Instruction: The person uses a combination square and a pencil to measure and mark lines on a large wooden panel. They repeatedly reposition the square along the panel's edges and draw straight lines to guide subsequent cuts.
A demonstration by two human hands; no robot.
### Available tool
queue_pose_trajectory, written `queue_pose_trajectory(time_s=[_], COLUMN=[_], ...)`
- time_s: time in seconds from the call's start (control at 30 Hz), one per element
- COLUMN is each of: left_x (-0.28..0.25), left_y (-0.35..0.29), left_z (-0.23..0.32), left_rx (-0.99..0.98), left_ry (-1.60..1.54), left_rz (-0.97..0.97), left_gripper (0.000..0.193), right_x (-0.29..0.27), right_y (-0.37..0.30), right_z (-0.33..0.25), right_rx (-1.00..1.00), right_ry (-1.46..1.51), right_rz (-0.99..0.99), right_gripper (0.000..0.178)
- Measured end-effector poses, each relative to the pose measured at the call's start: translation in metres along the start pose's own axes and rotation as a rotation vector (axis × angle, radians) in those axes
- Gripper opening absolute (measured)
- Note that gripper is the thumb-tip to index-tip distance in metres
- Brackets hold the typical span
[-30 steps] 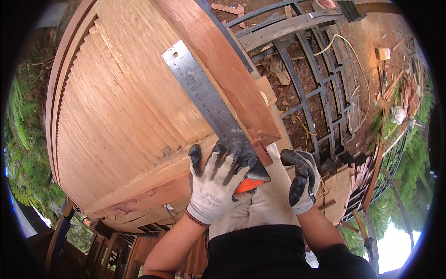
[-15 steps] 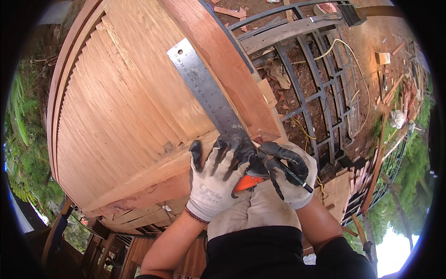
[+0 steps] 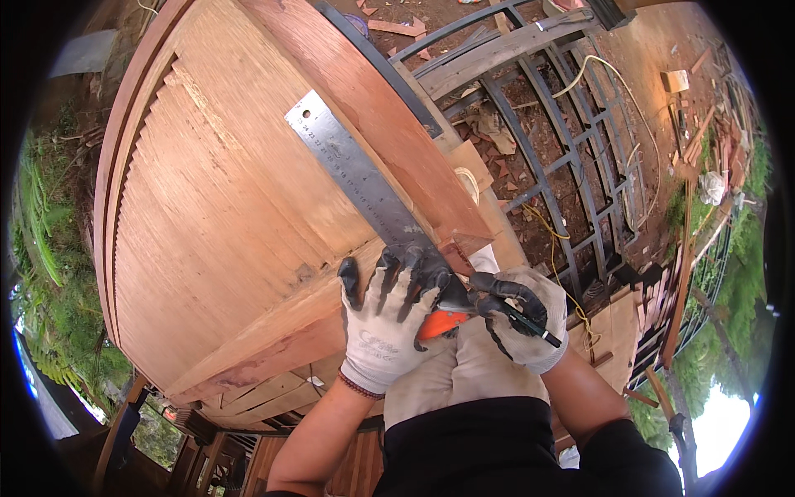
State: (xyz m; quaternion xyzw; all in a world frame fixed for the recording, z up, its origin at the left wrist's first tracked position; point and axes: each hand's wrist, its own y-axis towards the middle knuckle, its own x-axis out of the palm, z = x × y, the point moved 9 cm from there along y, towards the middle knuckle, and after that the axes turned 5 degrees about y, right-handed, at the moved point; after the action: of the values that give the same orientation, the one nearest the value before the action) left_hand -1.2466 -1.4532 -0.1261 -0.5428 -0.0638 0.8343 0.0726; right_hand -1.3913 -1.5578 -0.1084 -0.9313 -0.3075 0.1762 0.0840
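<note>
A louvered wooden panel (image 3: 240, 182) lies in front of me, framed by reddish wood. Along its right frame rests a try square (image 3: 356, 178) with a long metal rule blade and an orange part (image 3: 443, 325) near my body. My left hand (image 3: 389, 319), in a white glove with black fingertips, presses down on the square's near end; its fingers are spread, some over the blade and the thumb on the wood. At the frame's near right corner, my gloved right hand (image 3: 526, 319) is closed around a dark pencil (image 3: 530, 325). Its fingers hide the pencil's tip.
Right of the panel is a dark slatted metal frame (image 3: 546, 178) on bare soil, with wood scraps around. A pale cable (image 3: 638, 124) curls across it, and a yellow cord (image 3: 551, 228) hangs nearer. Wooden boards (image 3: 691, 240) are piled at far right.
The view has shifted slightly, so the panel and square sit a little differently in the picture. My right hand has drawn slightly back from the frame's corner. My left hand stays on the square.
</note>
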Motion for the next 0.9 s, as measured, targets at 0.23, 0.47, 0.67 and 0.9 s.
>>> queue_pose_trajectory(time_s=[0.23,0.47,0.67,0.9], left_x=[0.000,-0.001,0.008,0.002], left_y=[-0.004,0.001,-0.008,-0.005], left_z=[-0.001,0.001,-0.005,-0.003], left_rx=[-0.013,-0.008,-0.008,-0.031], left_ry=[0.018,0.015,0.003,-0.009], left_rz=[0.035,-0.004,-0.030,-0.021], left_gripper=[0.090,0.079,0.076,0.081], right_x=[-0.004,-0.014,0.006,0.009], right_y=[-0.017,-0.025,0.015,0.022], right_z=[0.002,0.016,-0.009,-0.015], right_rx=[-0.067,0.103,-0.045,-0.144], right_ry=[-0.092,0.039,0.054,-0.039], right_rz=[-0.051,-0.044,-0.018,-0.050], right_gripper=[0.028,0.026,0.029,0.033])
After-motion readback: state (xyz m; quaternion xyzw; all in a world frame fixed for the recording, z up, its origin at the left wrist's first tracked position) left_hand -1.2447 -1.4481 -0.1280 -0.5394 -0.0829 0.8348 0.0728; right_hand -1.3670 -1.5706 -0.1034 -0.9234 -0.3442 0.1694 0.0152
